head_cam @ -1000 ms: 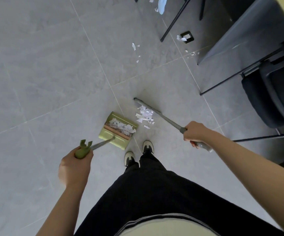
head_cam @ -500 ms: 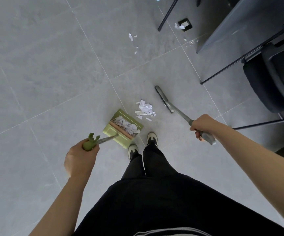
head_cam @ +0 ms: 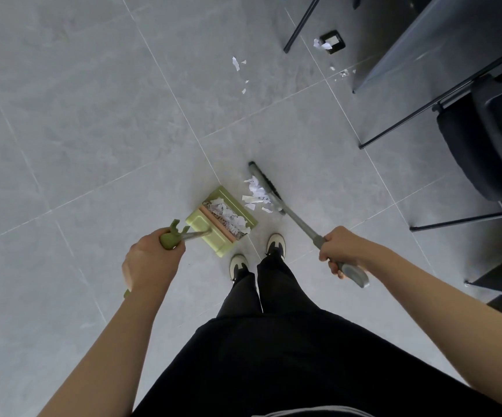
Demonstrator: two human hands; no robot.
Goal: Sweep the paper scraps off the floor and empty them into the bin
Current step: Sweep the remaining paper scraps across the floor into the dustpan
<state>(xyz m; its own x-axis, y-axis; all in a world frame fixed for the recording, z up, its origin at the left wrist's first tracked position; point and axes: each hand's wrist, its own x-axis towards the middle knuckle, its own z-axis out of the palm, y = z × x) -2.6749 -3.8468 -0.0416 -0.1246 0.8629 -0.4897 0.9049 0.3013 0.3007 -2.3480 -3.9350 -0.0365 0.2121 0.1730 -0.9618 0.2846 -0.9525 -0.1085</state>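
A small heap of white paper scraps (head_cam: 257, 194) lies on the grey tiled floor (head_cam: 78, 115), between the open mouth of a green dustpan (head_cam: 220, 221) and the head of a grey broom (head_cam: 266, 185), which touches the heap's far side. More scraps already lie inside the dustpan. The left hand (head_cam: 149, 261) is wrapped round the dustpan's green handle grip; the right hand (head_cam: 338, 251) is curled round the broom's shaft near its upper end. Two shoes (head_cam: 257, 254) stand just behind the pan. Loose scraps (head_cam: 237, 66) remain farther off, near a black chair (head_cam: 484, 139) and table legs (head_cam: 302, 24).
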